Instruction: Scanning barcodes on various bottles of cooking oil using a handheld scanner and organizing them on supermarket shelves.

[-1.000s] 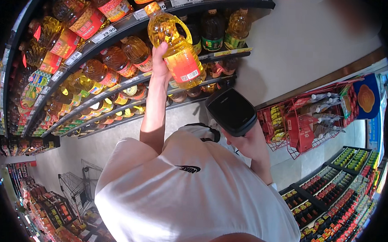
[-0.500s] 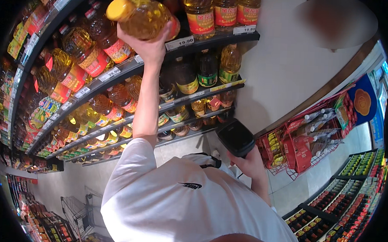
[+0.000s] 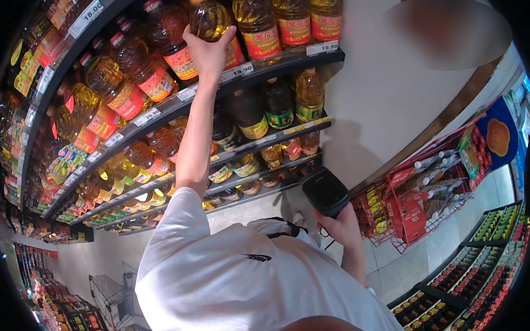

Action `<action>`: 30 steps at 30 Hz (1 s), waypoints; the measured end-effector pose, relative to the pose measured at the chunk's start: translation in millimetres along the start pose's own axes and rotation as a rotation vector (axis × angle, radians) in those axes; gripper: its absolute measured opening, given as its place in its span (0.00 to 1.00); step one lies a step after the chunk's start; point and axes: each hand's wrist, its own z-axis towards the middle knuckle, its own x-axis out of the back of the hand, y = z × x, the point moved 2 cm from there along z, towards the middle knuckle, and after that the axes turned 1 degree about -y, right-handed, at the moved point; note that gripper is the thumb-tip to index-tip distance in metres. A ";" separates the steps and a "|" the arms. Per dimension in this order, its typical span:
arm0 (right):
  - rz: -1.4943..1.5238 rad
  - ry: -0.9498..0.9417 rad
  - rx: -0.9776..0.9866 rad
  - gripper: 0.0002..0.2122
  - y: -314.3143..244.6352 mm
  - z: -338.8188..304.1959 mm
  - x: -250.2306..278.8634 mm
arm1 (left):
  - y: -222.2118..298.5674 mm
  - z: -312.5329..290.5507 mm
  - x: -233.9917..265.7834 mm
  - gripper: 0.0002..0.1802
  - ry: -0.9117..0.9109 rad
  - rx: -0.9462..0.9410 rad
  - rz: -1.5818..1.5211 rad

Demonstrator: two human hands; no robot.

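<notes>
Up on the top shelf (image 3: 293,59), the left hand (image 3: 208,50) cups the base of an oil bottle (image 3: 209,18), likely heavy, smooth and slippery, better gripped by neck or handle, while the right hand (image 3: 339,225) grips a black scanner (image 3: 325,192).

Left arm stretched straight overhead, left hand (image 3: 208,52) cupped in a grip (fingers spread), right hand (image 3: 340,227) fisted low

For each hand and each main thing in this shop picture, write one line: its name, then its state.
left hand: raised, gripping the oil bottle
oil bottle: full, held up at the top shelf
right hand: low, closed around the black scanner
black scanner: held upright
top shelf: stocked with bottles
</notes>
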 end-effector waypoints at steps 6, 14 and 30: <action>-0.013 -0.015 -0.013 0.08 4.9 0.8 8.7 | -9.4 2.2 -11.0 0.59 0.030 -0.097 0.145; -0.100 -0.086 -0.014 0.11 -10.6 9.5 9.7 | -19.8 -21.9 -17.9 0.50 0.035 -0.179 0.054; -0.564 -0.230 -0.120 0.11 83.6 16.0 -23.5 | -174.4 -542.3 196.6 0.21 -0.782 0.873 0.276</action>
